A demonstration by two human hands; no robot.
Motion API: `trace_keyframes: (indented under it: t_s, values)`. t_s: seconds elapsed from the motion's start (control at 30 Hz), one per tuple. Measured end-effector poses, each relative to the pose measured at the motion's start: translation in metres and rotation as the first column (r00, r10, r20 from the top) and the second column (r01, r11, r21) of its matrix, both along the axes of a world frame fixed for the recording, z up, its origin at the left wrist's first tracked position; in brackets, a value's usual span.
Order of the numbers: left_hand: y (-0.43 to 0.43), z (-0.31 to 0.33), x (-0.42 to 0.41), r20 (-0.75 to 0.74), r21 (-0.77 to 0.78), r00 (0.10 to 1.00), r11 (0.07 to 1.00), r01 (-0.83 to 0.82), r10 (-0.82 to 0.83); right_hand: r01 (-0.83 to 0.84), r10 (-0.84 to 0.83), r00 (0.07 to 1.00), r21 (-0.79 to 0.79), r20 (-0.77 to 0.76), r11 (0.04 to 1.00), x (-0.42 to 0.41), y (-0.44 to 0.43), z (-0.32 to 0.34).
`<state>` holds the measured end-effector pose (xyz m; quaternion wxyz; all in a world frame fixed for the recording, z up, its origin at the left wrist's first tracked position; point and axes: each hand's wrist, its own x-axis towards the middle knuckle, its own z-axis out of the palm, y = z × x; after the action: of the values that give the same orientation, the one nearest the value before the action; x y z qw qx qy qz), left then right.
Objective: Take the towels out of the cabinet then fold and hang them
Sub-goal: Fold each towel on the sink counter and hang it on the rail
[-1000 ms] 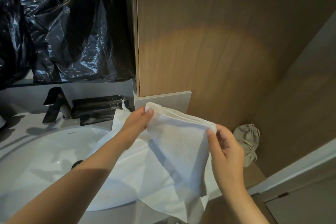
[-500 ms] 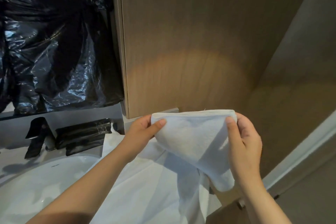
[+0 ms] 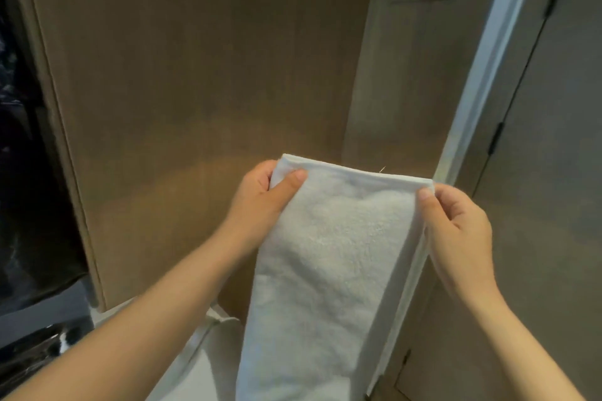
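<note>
dim warm light | soft glow on wood panel (image 3: 208,179) | dark left edge | slight blur, wide-angle bending

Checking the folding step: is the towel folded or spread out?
Folded. The towel hangs as a narrow strip, layered edges showing down its right side; left hand and right hand pinch its top corners.

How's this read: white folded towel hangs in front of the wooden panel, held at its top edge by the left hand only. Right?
Not quite. The head view shows both hands on it: the left hand pinches the top left corner of the white towel, and the right hand pinches the top right corner. The rest holds: it hangs folded in front of the wooden panel.
</note>
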<state>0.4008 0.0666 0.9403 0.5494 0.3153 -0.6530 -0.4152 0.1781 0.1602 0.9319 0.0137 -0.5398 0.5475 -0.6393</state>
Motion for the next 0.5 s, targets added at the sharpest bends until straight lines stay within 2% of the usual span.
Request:
trace_keyframes:
  t_s: [0.1, 0.27, 0.5]
  values:
    - [0.009, 0.023, -0.041, 0.029, -0.058, 1.0, 0.998, -0.006, 0.007, 0.033, -0.033, 0.999, 0.014, 0.003, 0.999, -0.042, 0.013, 0.017]
    - [0.023, 0.052, -0.12, -0.028, -0.163, 0.99, 0.977, -0.14, 0.138, -0.086, 0.086, 0.982, -0.01, 0.17, 0.996, -0.119, 0.037, 0.045]
    - [0.032, 0.081, -0.222, -0.05, -0.301, 0.985, 0.938, -0.171, 0.164, -0.053, 0.069, 0.991, -0.132, 0.118, 0.99, -0.221, 0.049, 0.074]
